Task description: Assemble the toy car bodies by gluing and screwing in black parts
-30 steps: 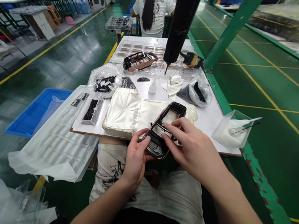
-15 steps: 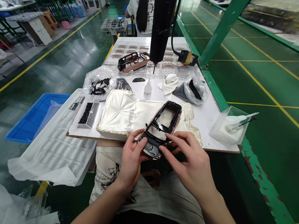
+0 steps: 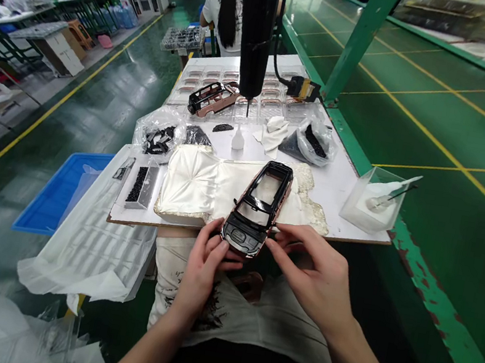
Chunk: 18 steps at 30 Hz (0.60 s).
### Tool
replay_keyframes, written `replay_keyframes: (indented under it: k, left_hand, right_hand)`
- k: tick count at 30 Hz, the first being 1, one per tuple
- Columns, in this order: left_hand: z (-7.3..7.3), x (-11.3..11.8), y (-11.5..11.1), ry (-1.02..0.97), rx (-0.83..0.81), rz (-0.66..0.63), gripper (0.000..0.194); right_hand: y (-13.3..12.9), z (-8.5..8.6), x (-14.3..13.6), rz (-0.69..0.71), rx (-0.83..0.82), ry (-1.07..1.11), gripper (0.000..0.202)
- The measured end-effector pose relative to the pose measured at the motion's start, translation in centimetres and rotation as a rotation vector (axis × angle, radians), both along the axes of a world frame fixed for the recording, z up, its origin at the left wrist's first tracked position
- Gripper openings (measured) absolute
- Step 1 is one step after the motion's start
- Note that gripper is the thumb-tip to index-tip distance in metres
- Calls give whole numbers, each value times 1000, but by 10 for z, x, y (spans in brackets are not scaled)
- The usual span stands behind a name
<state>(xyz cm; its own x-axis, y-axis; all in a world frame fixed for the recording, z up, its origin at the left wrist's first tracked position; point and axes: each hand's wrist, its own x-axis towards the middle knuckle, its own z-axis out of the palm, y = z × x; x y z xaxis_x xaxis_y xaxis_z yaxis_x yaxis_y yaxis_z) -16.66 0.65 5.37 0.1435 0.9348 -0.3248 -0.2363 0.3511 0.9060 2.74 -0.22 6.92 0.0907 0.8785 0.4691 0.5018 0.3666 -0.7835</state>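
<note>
Black shell [image 3: 259, 206] at near table edge [image 3: 355, 236], pinched at its near end by left hand [image 3: 202, 265] and right hand [image 3: 317, 276]. Looks light, stiff, glossy; best held by side rails.

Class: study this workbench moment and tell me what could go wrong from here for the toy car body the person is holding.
1. The toy car body is pinched only at its near end by the left hand and right hand, at the table edge; it could slip into the lap.
2. The hanging black tool hangs above the table beyond it; lifting the body might strike its tip.
</note>
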Motion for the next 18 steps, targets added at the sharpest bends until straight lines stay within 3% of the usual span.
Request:
replay_keyframes:
  k: [3, 6, 9, 14, 18]
  left_hand:
    - [5, -17, -13, 464, 234, -20, 52]
    - [15, -26, -17, 923, 727, 66, 32]
    - [23, -23, -7, 1024, 1059, 109, 28]
    - [25, -3, 15, 1016, 1130, 43, 29]
    - [20, 7, 20, 1027, 1114, 14, 32]
  right_hand:
    - [-2, -3, 0, 2, -111, 85, 8]
    - [-1, -6, -1, -71, -186, 253, 15]
    - [5, -5, -2, -44, -249, 501, 35]
    - [18, 3, 1, 161, -435, 681, 68]
    - [27, 7, 2, 292, -536, 735, 79]
